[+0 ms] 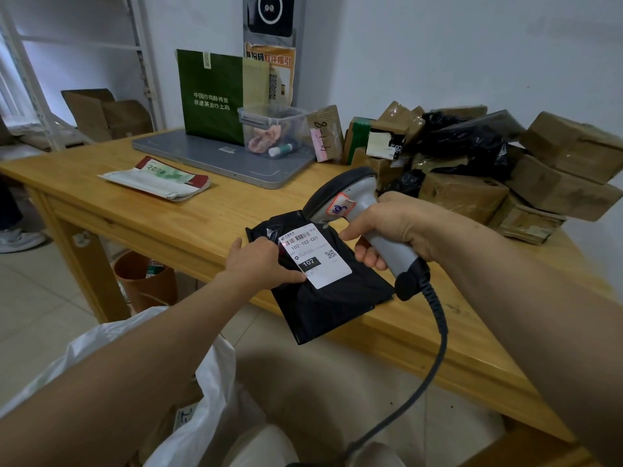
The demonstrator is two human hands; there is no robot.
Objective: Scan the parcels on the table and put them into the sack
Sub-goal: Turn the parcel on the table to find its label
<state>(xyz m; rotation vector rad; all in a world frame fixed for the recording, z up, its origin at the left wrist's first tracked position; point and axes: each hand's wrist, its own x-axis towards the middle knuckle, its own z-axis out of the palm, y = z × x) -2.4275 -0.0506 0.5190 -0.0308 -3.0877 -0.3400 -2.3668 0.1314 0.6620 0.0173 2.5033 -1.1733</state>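
Head view showed the black parcel (333,298) lying label (315,254) up, overhanging the near edge of the table (151,210), with the left hand (259,264) pinching its left side, thumb beside the label. Just right of it, the right hand (394,224) was curled round the grey scanner (340,197), whose head hung over the label. Piled parcels (472,170) sat beyond the right hand, and the white sack (202,382) lay below the left.
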